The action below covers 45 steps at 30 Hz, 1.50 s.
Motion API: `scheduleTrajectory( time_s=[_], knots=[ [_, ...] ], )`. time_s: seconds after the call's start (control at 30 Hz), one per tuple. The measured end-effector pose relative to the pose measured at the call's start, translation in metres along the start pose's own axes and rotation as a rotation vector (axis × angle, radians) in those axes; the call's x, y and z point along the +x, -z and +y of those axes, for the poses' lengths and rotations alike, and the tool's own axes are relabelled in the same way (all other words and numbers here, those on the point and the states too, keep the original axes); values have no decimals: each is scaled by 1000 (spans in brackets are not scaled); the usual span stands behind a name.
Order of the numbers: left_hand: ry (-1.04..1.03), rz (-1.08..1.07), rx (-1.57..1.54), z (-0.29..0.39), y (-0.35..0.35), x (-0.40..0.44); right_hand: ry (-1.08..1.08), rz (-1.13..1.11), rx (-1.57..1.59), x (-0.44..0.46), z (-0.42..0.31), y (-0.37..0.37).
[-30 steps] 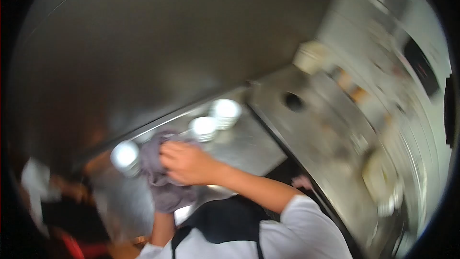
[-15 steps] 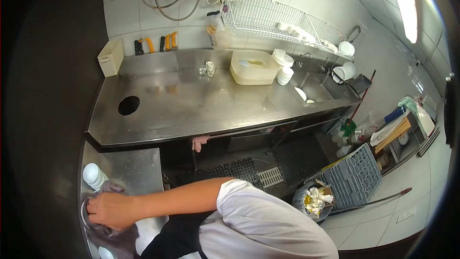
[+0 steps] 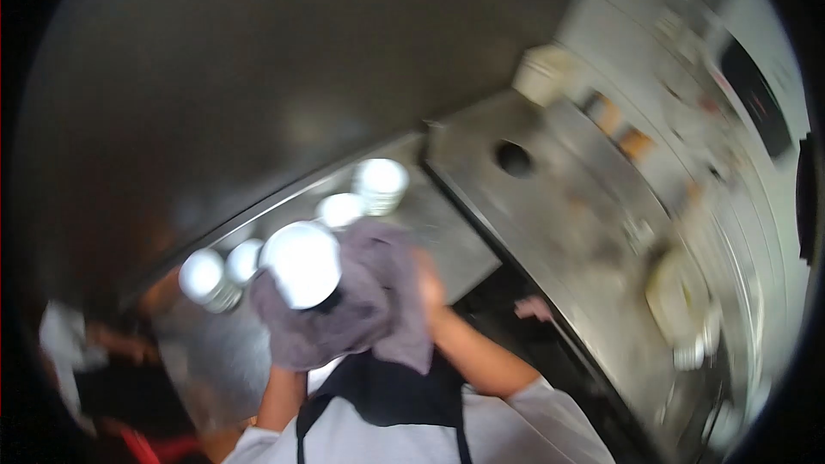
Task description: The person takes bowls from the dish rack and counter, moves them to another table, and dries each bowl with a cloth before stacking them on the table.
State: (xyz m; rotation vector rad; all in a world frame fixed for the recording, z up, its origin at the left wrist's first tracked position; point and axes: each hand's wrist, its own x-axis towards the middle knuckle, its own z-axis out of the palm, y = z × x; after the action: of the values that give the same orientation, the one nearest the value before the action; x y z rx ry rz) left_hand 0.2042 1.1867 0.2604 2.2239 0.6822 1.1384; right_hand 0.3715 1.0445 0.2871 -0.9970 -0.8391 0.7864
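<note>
A grey-purple cloth (image 3: 378, 283) is bunched in front of my chest, with a round white bowl (image 3: 301, 265) resting in its folds. My right hand (image 3: 430, 282) is closed on the cloth's right side, its fingers partly covered and blurred. Under the cloth's left part my left hand is hidden; only its forearm shows, reaching up to where the cloth and bowl are held. Stacked white bowls (image 3: 381, 187) stand on the steel counter beyond the cloth, beside a lower white stack (image 3: 341, 210). Further left are another bowl stack (image 3: 206, 278) and a white bowl (image 3: 245, 259).
The steel worktop (image 3: 559, 215) on the right has a round hole (image 3: 514, 158). A pale plastic tub (image 3: 677, 294) sits farther along it, and a pink cloth (image 3: 534, 308) hangs at its front edge. Another person's white sleeve (image 3: 64, 339) and arm appear at far left.
My view has swung left towards the bowls. The cloth has come up off the counter in front of my body, with the white bowl in it, and my left forearm now shows.
</note>
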Motion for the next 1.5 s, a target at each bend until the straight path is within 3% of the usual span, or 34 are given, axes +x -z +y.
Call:
scheduleTrajectory(
  time_s=[0.03,0.07,0.1,0.13,0.17,0.2,0.23,0.27,0.3,0.33,0.4,0.43,0.53,0.67,0.7,0.8,0.83,0.93,0.97,1.07,1.17,1.27,1.3,1.4,1.5],
  knots=[
    [-64,78,80,4,12,0,55,-66,68,0,-19,3],
    [-131,149,173,9,20,1,168,-123,-322,8,-48,-2],
    [-190,201,274,16,27,2,583,-258,-724,22,-37,2],
    [107,-17,372,26,35,2,534,-197,-864,9,-27,-12],
    [259,-100,455,44,36,7,651,-243,-960,7,-14,-25],
    [207,-171,428,31,31,-7,776,-269,-1056,10,-2,-35],
    [247,-68,144,28,23,-22,797,-311,-970,16,8,-38],
    [104,9,-17,11,21,-40,815,-350,-896,22,23,-47],
    [194,19,94,-11,-2,-62,821,-380,-815,27,31,-53],
    [284,20,201,-26,-18,-78,735,-386,-677,31,34,-58],
    [176,-151,378,14,26,-50,550,-385,-430,42,38,-61],
    [116,-244,459,29,41,-38,160,-409,-195,39,38,-62],
    [224,-270,727,21,36,-40,-309,-355,47,44,94,-44],
    [314,77,777,-51,-12,-85,-573,-291,-222,45,83,-70],
    [460,-26,780,-51,-9,-76,-492,-295,-105,41,95,-68],
    [728,191,534,-58,3,-53,-684,-432,-57,28,109,-40],
    [781,124,574,-82,0,-56,-646,-490,-143,20,143,-18],
    [443,224,780,-95,9,-38,-559,-727,-537,19,138,2],
    [507,186,701,-89,13,-29,-461,-749,-656,20,137,6],
    [684,110,1014,-119,-4,-15,-509,-867,-1018,33,109,6],
    [619,511,624,-142,-21,-18,-372,-807,-1097,41,98,13],
    [635,448,599,-158,-23,-22,260,-431,-1129,52,138,43],
    [616,352,785,-164,-22,-22,322,-385,-1220,64,144,52],
    [646,349,785,-164,-22,-21,387,-279,-1351,114,147,62],
    [640,353,775,-166,-24,-23,368,-365,-1337,146,169,78]
  ],
)
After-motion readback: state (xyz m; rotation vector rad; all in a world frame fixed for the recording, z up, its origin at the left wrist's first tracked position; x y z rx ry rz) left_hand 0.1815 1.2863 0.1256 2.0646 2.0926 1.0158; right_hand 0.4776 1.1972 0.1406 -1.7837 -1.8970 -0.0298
